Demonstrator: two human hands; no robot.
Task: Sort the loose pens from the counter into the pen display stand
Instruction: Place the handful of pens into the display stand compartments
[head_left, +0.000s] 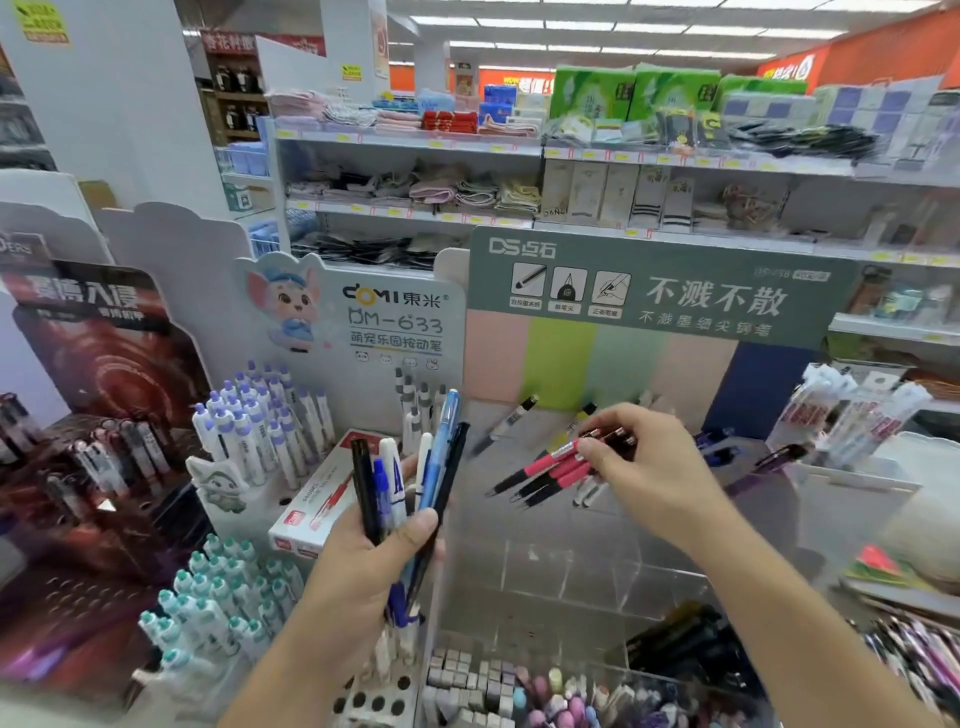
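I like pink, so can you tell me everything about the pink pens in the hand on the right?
The pink pens are a small bunch, about three, with pink grips, dark barrels and dark pointed tips. They look like plastic with rubbery grips. They lie nearly level, tips pointing left and slightly down, held in the air above the clear compartments of the pen display stand. The right hand pinches them near their back ends. Nothing else seems to touch them.

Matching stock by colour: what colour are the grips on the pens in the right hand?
Pink-red grips, with black tips, on the pens the right hand pinches; head view.
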